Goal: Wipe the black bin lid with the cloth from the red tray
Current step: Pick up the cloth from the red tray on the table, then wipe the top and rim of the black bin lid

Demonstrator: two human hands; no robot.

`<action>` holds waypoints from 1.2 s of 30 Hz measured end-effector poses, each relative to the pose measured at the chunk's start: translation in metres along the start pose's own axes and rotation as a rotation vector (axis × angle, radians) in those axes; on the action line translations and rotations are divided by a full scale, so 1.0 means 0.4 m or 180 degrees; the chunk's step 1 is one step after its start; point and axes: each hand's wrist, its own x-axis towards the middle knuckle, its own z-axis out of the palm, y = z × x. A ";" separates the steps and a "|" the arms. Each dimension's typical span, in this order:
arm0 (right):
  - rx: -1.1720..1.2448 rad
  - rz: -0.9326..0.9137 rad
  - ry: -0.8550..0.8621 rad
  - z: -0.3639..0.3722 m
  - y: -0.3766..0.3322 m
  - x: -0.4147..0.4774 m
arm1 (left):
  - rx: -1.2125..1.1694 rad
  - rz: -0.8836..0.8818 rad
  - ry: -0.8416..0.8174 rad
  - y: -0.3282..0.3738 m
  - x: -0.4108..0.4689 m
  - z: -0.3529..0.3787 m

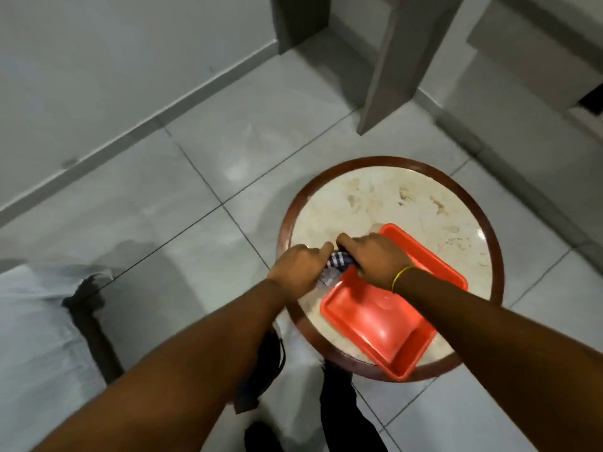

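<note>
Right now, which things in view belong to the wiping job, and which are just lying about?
Job:
- checked blue-and-white cloth, gripped by left hand and right hand
- red plastic tray
- black bin lid: not in view

Lying about:
- round marble-topped table
- grey tiled floor

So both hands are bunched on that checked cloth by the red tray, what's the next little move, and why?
Probably lift the cloth clear of the red tray. Both the left hand and right hand already grip it at the tray's edge, and no black bin lid is in view yet.
</note>
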 end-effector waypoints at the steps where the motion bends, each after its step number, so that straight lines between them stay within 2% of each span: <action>1: -0.0131 -0.0192 0.0089 -0.019 -0.046 0.035 | -0.0014 -0.0184 0.0099 -0.044 -0.038 -0.020; 6: -0.0139 -0.0950 0.0657 0.008 -0.309 0.192 | 0.0170 -0.0622 0.0888 -0.252 -0.259 -0.004; 9: -0.0346 -0.1188 0.0895 0.164 -0.460 0.281 | 0.0176 -0.0844 0.1032 -0.370 -0.397 0.145; 11: -0.0349 -0.1288 0.0953 0.332 -0.541 0.326 | 0.0103 -0.1011 0.1061 -0.424 -0.479 0.304; 14: -0.0324 -0.1405 0.0582 0.598 -0.611 0.341 | -0.0212 -0.1162 0.0940 -0.425 -0.581 0.568; 16: -0.0380 -0.1360 -0.0254 0.810 -0.631 0.315 | -0.0618 -0.1243 0.0583 -0.381 -0.641 0.778; 18: -0.0297 -0.1216 -0.0769 0.950 -0.615 0.254 | -0.0928 -0.1377 0.0041 -0.322 -0.686 0.911; 19: -0.0233 -0.1150 -0.0770 1.009 -0.606 0.224 | -0.1059 -0.1523 -0.0111 -0.298 -0.704 0.963; 21: -0.0183 -0.1147 -0.0576 1.106 -0.596 0.164 | -0.1233 -0.1635 -0.0021 -0.254 -0.744 1.057; 23: -0.0136 -0.1179 -0.0440 1.139 -0.588 0.134 | -0.1292 -0.1538 0.0242 -0.233 -0.767 1.092; 26: -0.0092 -0.0996 -0.0173 1.141 -0.606 0.141 | -0.1413 -0.1644 0.1012 -0.261 -0.778 1.095; 27: -0.0064 -0.0869 -0.0056 1.139 -0.621 0.151 | -0.1480 -0.1857 0.1266 -0.277 -0.778 1.096; 29: -0.0003 -0.0590 0.0192 1.141 -0.659 0.166 | -0.1725 -0.2633 0.1599 -0.303 -0.774 1.102; 31: 0.0061 -0.0309 0.0326 1.153 -0.711 0.192 | -0.2181 -0.3599 0.1801 -0.324 -0.761 1.120; 33: 0.0137 0.0013 0.0314 1.174 -0.757 0.221 | -0.2851 -0.4330 0.1865 -0.340 -0.738 1.145; 34: 0.0149 0.0144 0.0320 1.187 -0.772 0.231 | -0.3134 -0.4508 0.1846 -0.343 -0.728 1.161; 36: 0.0125 0.0208 0.0409 1.217 -0.782 0.238 | -0.3297 -0.4461 0.1894 -0.345 -0.720 1.195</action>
